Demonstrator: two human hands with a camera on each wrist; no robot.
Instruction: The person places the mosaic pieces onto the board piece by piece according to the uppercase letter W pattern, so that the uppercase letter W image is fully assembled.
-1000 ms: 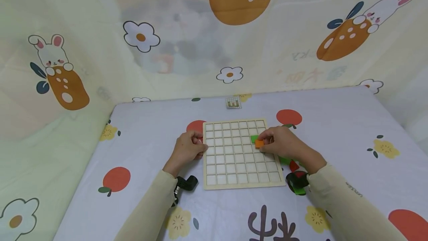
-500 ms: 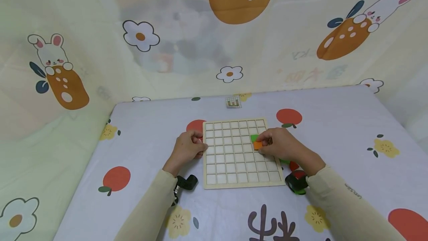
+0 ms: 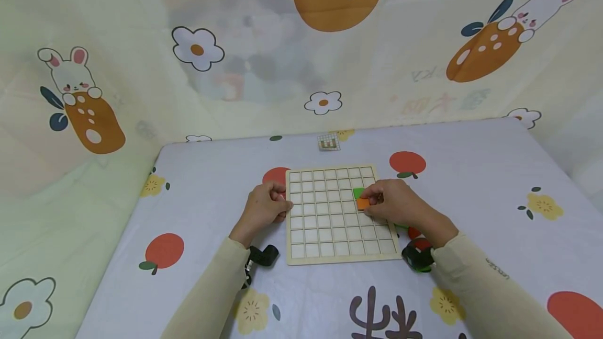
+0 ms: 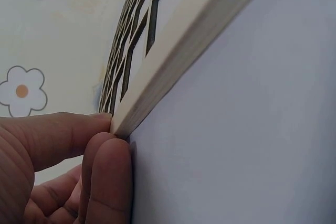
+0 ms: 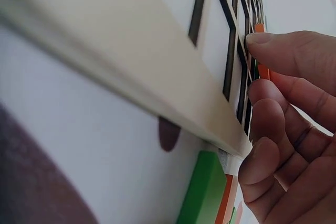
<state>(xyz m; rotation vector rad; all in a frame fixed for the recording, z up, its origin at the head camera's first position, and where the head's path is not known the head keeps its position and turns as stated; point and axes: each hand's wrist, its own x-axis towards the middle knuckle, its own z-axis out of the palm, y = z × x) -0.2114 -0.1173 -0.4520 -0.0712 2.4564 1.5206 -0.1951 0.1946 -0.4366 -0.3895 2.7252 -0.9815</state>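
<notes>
The person sat with both hands at a wooden grid board (image 3: 339,216) lying flat on the printed tablecloth (image 3: 471,198). The right hand (image 3: 398,203) rested over the board's right side, its curled fingers pinching a small orange tile (image 3: 363,203) down onto one of the squares there; a green tile (image 3: 358,193) already sat in the square just beyond it, touching or nearly touching the orange one. The left hand (image 3: 264,208) was curled at the board's left edge, thumb and fingertip (image 4: 107,171) pressed against the rim so that it gripped the wood. More loose pieces, green (image 5: 202,190) and red (image 3: 413,232), lay on the cloth just off the board's right edge, partly hidden beneath the right wrist. Near the far edge of the table stood a small card (image 3: 328,143) showing a grid pattern, well apart from the board.
</notes>
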